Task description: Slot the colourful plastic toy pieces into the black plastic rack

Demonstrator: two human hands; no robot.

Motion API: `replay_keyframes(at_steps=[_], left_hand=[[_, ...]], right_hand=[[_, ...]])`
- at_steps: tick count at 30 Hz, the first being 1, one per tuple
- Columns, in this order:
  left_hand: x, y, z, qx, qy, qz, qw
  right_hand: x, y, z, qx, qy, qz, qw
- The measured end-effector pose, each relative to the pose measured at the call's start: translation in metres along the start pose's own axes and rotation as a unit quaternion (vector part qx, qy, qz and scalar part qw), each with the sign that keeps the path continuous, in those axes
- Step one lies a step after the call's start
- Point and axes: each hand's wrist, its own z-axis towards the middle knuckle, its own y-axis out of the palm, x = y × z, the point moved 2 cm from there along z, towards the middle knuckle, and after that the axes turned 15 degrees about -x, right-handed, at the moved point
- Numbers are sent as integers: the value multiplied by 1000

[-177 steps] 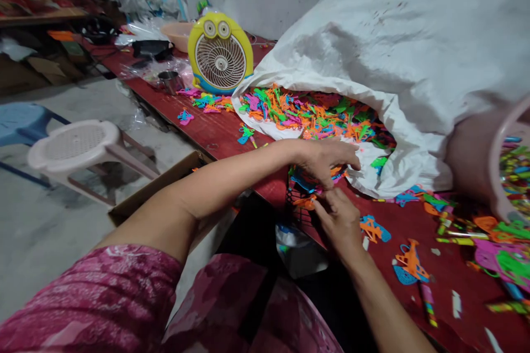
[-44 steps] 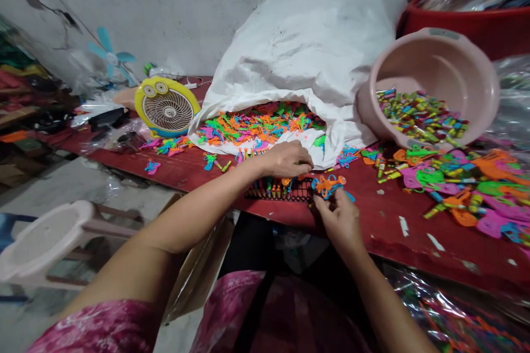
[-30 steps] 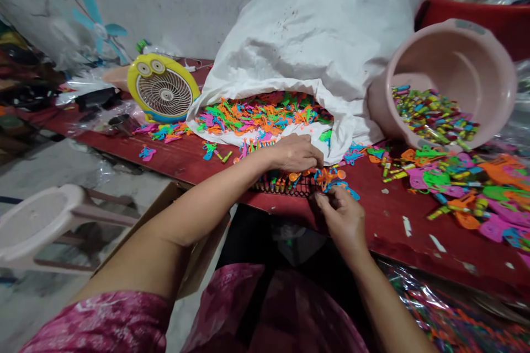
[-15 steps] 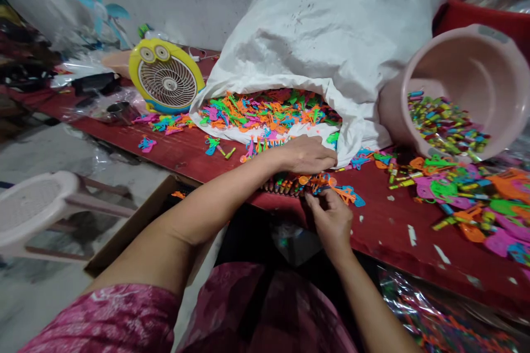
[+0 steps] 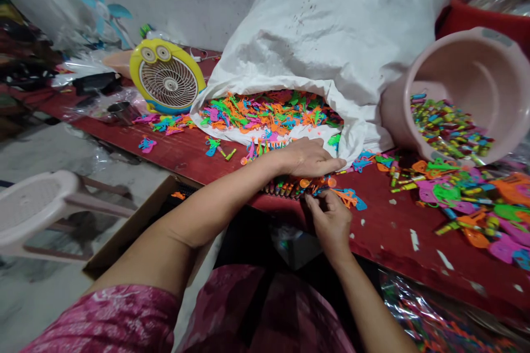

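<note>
My left hand reaches across a row of small plastic pieces along the table's front edge, palm down. One finger of it stretches out to the right; the others are partly hidden. Close by, at the row's right end, my right hand is closed in a pinch, and what lies between its fingertips is too small to make out. Orange and blue plastic pieces stick out past these fingers. Behind my left hand, a white sack gapes open over many coloured plastic pieces.
On the red table, a tipped pink bucket holds small coloured tubes. Loose pieces are heaped before it. A yellow fan stands at left. Below are a cardboard box and a plastic stool.
A finger of my left hand has lifted and stretched a little further right. My right hand stays at the row's end. The view has shifted very slightly.
</note>
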Motion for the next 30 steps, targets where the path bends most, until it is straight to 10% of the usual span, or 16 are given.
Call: replay_keyframes(at_steps=[13, 30], left_hand=[[3, 3, -2, -5, 72, 59, 996], [0, 7, 0, -15, 88, 103, 991]], right_hand=[[0, 1, 6, -37, -87, -146, 985], [1, -12, -6, -100, -115, -71, 986]])
